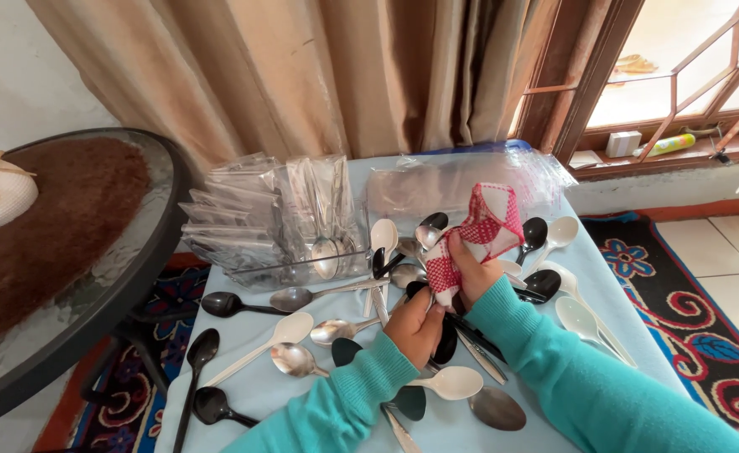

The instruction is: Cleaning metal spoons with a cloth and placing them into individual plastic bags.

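My right hand (472, 275) grips a red-and-white checked cloth (480, 233) wrapped around part of a spoon. My left hand (417, 325) holds that spoon by its handle, just below the cloth; the spoon is mostly hidden by the cloth and my fingers. Both hands are over the middle of a light blue table (252, 393). Around them lie several loose spoons: metal ones (295, 359), black plastic ones (218, 304) and white plastic ones (451, 382). Both arms wear teal sleeves.
A clear box (277, 220) stuffed with bagged spoons stands at the table's back left. Flat clear plastic bags (436, 180) lie at the back. A round glass table (67, 252) is to the left, curtains behind, a patterned rug (679, 294) on the floor at right.
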